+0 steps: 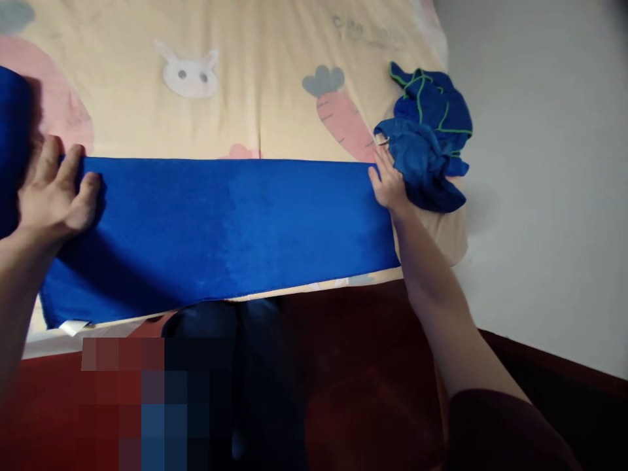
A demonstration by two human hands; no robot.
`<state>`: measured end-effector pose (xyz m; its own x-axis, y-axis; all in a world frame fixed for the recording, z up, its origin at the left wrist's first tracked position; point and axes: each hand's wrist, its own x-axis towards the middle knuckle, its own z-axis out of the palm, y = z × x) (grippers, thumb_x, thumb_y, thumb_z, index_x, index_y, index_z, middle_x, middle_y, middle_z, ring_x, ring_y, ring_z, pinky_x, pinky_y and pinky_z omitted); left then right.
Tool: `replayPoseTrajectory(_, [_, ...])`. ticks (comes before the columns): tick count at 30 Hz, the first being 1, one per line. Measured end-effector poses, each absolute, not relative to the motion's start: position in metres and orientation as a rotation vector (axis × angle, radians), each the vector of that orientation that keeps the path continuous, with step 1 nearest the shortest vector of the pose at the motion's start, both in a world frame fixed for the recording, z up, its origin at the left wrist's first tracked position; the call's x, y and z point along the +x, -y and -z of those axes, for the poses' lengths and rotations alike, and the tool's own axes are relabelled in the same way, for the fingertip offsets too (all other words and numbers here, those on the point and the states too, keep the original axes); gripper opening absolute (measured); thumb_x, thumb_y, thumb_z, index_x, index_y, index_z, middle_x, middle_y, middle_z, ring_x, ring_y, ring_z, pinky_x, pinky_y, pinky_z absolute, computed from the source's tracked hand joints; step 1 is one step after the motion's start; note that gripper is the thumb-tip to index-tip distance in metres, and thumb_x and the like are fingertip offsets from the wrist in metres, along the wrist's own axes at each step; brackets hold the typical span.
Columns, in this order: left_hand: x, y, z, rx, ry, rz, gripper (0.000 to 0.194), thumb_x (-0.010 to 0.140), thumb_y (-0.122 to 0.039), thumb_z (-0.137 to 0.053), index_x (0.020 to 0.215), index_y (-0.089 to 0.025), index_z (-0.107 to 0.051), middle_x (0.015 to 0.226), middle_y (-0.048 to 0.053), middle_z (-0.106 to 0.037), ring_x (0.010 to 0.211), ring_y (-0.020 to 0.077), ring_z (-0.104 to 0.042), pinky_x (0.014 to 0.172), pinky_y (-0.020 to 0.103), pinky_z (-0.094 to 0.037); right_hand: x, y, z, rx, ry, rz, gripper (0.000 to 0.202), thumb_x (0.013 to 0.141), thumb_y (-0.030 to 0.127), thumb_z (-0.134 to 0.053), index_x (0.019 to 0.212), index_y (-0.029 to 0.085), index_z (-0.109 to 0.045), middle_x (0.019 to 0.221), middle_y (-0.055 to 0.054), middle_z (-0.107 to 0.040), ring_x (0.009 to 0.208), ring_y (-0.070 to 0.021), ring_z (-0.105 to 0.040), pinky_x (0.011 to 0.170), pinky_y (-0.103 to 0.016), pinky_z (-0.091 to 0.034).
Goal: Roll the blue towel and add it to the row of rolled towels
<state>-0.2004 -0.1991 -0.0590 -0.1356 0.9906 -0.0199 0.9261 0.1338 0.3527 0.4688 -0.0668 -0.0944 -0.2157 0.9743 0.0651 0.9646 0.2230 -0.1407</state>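
A blue towel lies folded into a long strip along the near edge of the bed, with a small white tag at its lower left corner. My left hand rests on the towel's left end, fingers spread, beside more blue cloth at the frame's left edge. At the strip's upper right corner, my right hand lies with fingers stretched out, touching the towel. Right by its fingertips sits a crumpled heap of blue clothing with green trim.
The bed sheet is cream with rabbit and carrot prints. A pale wall stands close on the right. Below the bed's edge are a dark red floor and my dark-clothed legs. A pixelated patch hides the lower left.
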Motion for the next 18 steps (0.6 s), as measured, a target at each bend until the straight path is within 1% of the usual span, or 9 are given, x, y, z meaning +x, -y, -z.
replayPoseTrajectory(2, [-0.2, 0.197, 0.058, 1.881, -2.101, -0.395, 0.092, 0.099, -0.072, -0.017, 0.168, -0.012, -0.023, 0.179, 0.01, -0.007, 0.164, 0.0324, -0.005, 0.131, 0.047, -0.006, 0.477, 0.059, 0.098, -1.897, 2.328, -0.103, 0.067, 0.109, 0.051, -0.023, 0.166, 0.017, -0.035, 0.173, -0.012, -0.03, 0.161, -0.0269, -0.03, 0.127, -0.052, -0.036])
replayPoseTrajectory(4, [-0.2, 0.196, 0.058, 1.9, -2.108, -0.385, 0.096, 0.098, -0.077, -0.013, 0.167, -0.01, -0.023, 0.178, 0.012, -0.007, 0.163, 0.036, -0.005, 0.129, 0.053, -0.01, 0.482, 0.054, 0.101, -1.909, 2.322, -0.087, 0.068, 0.109, 0.051, -0.021, 0.166, 0.016, -0.034, 0.173, -0.013, -0.031, 0.161, -0.027, -0.031, 0.127, -0.05, -0.036])
replayPoseTrajectory(6, [-0.2, 0.195, 0.058, 1.941, -2.135, -0.343, 0.102, 0.097, -0.081, -0.005, 0.165, -0.007, -0.021, 0.177, 0.019, -0.007, 0.162, 0.0408, -0.003, 0.119, 0.062, -0.018, 0.483, 0.052, 0.102, -1.908, 2.323, -0.069, 0.069, 0.11, 0.052, -0.02, 0.167, 0.016, -0.034, 0.173, -0.013, -0.031, 0.161, -0.0272, -0.03, 0.128, -0.051, -0.035])
replayPoseTrajectory(8, [-0.202, 0.194, 0.059, 1.983, -2.126, -0.317, 0.105, 0.097, -0.082, 0.001, 0.163, -0.002, -0.017, 0.175, 0.025, -0.004, 0.161, 0.0422, 0.002, 0.11, 0.066, -0.019, 0.483, 0.053, 0.104, -1.901, 2.317, -0.057, 0.07, 0.11, 0.053, -0.018, 0.167, 0.015, -0.032, 0.173, -0.014, -0.031, 0.161, -0.0278, -0.031, 0.128, -0.051, -0.034])
replayPoseTrajectory(10, [-0.204, 0.196, 0.057, 2.001, -2.063, -0.331, 0.104, 0.1, -0.079, -0.001, 0.163, 0.004, -0.01, 0.174, 0.028, 0.002, 0.162, 0.0406, 0.006, 0.118, 0.065, -0.014, 0.483, 0.058, 0.106, -1.906, 2.28, -0.043, 0.073, 0.109, 0.054, -0.015, 0.167, 0.013, -0.03, 0.172, -0.015, -0.032, 0.161, -0.0285, -0.031, 0.128, -0.053, -0.034])
replayPoseTrajectory(11, [-0.204, 0.199, 0.056, 1.995, -2.035, -0.345, 0.103, 0.101, -0.077, -0.004, 0.164, 0.005, -0.007, 0.174, 0.028, 0.006, 0.163, 0.0398, 0.008, 0.125, 0.062, -0.007, 0.484, 0.062, 0.108, -1.918, 2.247, -0.037, 0.074, 0.109, 0.055, -0.015, 0.168, 0.013, -0.029, 0.171, -0.016, -0.034, 0.16, -0.0287, -0.032, 0.128, -0.054, -0.034])
replayPoseTrajectory(13, [-0.2, 0.21, 0.053, 1.962, -2.026, -0.36, 0.101, 0.101, -0.073, -0.01, 0.165, 0.006, -0.004, 0.175, 0.025, 0.009, 0.163, 0.0397, 0.011, 0.131, 0.057, 0.002, 0.487, 0.076, 0.112, -1.945, 2.168, -0.029, 0.075, 0.109, 0.057, -0.012, 0.169, 0.014, -0.026, 0.169, -0.017, -0.037, 0.159, -0.0288, -0.035, 0.126, -0.056, -0.035])
replayPoseTrajectory(15, [-0.191, 0.233, 0.05, 1.943, -2.075, -0.39, 0.097, 0.102, -0.069, -0.016, 0.166, 0.004, -0.008, 0.176, 0.023, 0.005, 0.163, 0.0385, 0.01, 0.132, 0.056, 0.004, 0.49, 0.099, 0.113, -1.954, 2.109, -0.029, 0.077, 0.108, 0.06, -0.01, 0.169, 0.016, -0.026, 0.168, -0.016, -0.039, 0.158, -0.0281, -0.037, 0.126, -0.057, -0.036])
replayPoseTrajectory(18, [-0.171, 0.285, 0.047, 1.986, -2.116, -0.413, 0.088, 0.103, -0.064, -0.021, 0.168, -0.005, -0.018, 0.178, 0.015, -0.003, 0.165, 0.0327, 0.005, 0.133, 0.054, 0.002, 0.493, 0.149, 0.11, -1.94, 2.095, 0.02, 0.082, 0.106, 0.061, -0.009, 0.165, 0.011, -0.036, 0.165, -0.022, -0.043, 0.158, -0.0243, -0.038, 0.126, -0.045, -0.037])
